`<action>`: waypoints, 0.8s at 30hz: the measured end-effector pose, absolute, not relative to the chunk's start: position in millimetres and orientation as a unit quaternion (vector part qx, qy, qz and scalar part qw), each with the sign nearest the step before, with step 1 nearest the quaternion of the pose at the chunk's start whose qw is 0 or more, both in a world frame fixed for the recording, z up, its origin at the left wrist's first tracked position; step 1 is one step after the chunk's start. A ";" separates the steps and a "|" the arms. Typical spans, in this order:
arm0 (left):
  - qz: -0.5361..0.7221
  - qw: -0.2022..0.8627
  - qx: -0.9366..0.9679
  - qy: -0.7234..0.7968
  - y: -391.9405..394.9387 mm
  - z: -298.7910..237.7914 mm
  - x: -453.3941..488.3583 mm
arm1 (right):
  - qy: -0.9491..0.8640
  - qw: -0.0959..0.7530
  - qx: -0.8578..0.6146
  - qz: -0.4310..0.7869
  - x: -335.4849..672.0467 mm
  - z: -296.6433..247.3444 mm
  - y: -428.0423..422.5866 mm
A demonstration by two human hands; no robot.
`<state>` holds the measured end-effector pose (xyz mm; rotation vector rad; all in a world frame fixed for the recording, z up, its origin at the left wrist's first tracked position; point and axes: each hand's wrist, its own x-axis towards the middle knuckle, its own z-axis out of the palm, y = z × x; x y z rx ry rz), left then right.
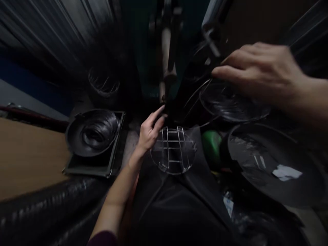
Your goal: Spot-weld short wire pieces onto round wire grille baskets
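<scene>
The left hand (151,131) rests against the left rim of a round wire grille (173,150) at centre, fingers stretched out, not clenched. The right hand (258,70) (blurred) curls over wire rings (230,102); whether it is grasping them cannot be told.

The place is a dim metal workshop where wire is worked. A corrugated wall (51,30) fills the upper left of the frame. A machine (166,51) with an upright shaft stands at top centre. Left of centre, a pan (74,140) holds a wire coil (98,131), and a tub (104,85) above it holds more wire. A round wire grid (173,150) lies at centre, with loose wire loops (230,102) at the upper right. A wooden bench (25,153) shows at the left edge.
</scene>
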<state>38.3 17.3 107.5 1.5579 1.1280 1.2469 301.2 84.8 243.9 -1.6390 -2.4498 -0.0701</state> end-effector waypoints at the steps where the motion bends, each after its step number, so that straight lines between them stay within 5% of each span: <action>1: 0.494 0.421 0.631 0.425 15.9 116.9 45.0 | -0.840 0.073 -0.536 -0.033 290.7 241.4 75.5; 3: 0.493 0.444 0.629 0.406 9.1 126.6 55.1 | -0.870 0.060 -0.489 -0.016 274.0 227.1 64.0; 8: 0.545 0.484 0.506 0.462 -20.2 99.9 46.9 | -0.831 0.257 -0.459 0.181 274.2 146.9 41.2; 12: 0.511 0.459 0.477 0.548 -26.9 57.6 31.0 | -0.721 0.311 -0.557 0.271 285.1 75.8 18.9; 17: 0.325 0.295 0.584 0.683 -19.1 39.8 31.0 | -0.713 0.233 -0.646 0.138 274.1 32.9 13.9; 24: 0.187 0.248 0.628 0.713 -24.0 42.6 36.8 | -0.697 0.150 -0.692 0.117 269.7 26.6 8.8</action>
